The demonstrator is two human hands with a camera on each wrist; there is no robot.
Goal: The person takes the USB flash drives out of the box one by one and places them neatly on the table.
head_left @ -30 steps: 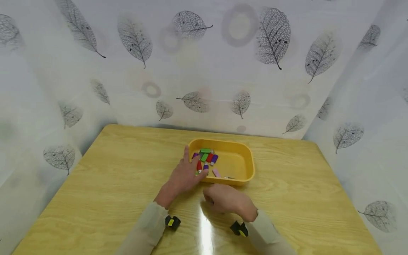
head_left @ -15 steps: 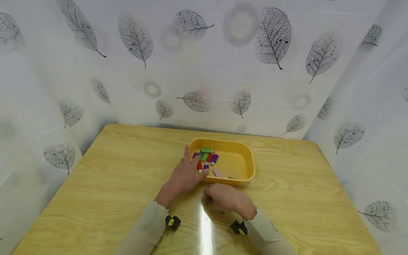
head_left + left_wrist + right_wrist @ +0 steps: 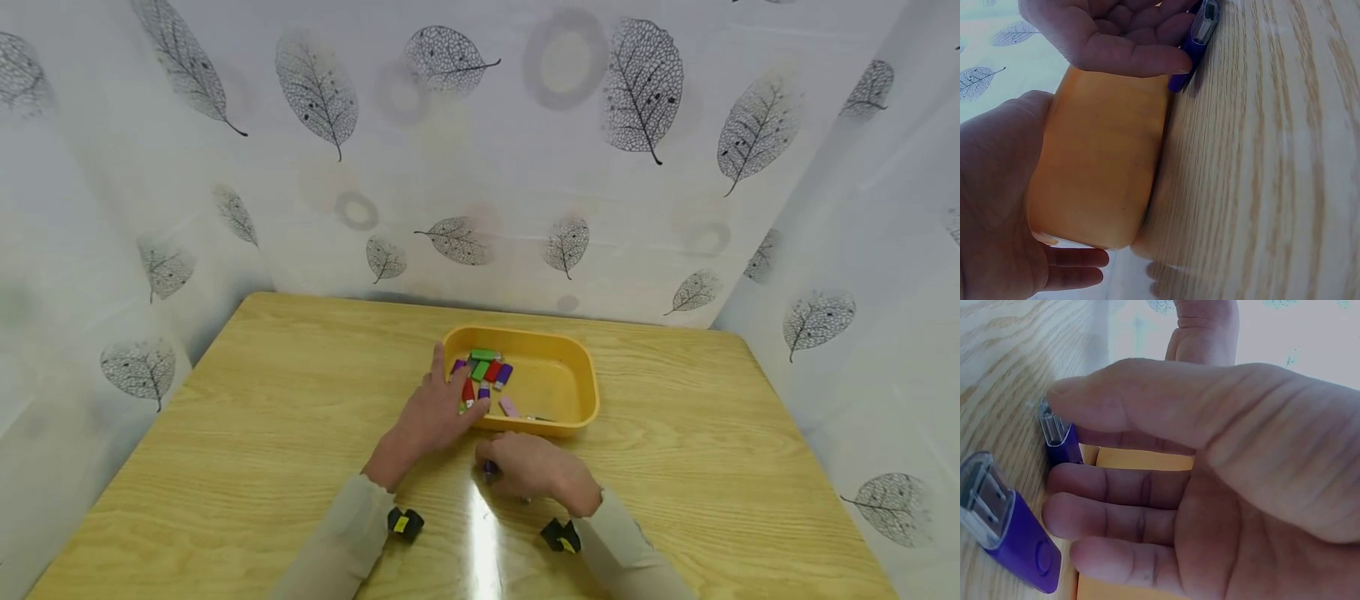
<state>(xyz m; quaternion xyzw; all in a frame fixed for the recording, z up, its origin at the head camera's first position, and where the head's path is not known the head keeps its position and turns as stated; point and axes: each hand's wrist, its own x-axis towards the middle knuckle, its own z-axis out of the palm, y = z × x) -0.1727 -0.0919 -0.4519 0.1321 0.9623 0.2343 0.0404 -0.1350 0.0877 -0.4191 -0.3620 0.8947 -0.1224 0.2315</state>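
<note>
My left hand [image 3: 435, 412] rests on the left end of a yellow tray [image 3: 573, 429], its fingers spread and fairly straight over the rim. Just in front of the tray, my right hand [image 3: 534, 468] is low over the table. Its thumb and index finger pinch a purple USB stick [image 3: 1065, 444] with a clear cap, close to the tabletop. Beside its curled fingers lies a second purple USB stick [image 3: 1025, 550], flat on the table. In the head view that second stick is almost wholly hidden under the right hand.
Inside the tray, mostly at its left, lie several USB sticks, among them a green one [image 3: 483, 355], a red one [image 3: 492, 372] and a pink one [image 3: 508, 407]. A leaf-patterned curtain [image 3: 480, 167] stands behind the wooden table [image 3: 315, 358].
A USB stick has come into sight at the right hand's fingertips, its purple body now showing. The right hand has shifted only slightly. Left hand and tray stay put.
</note>
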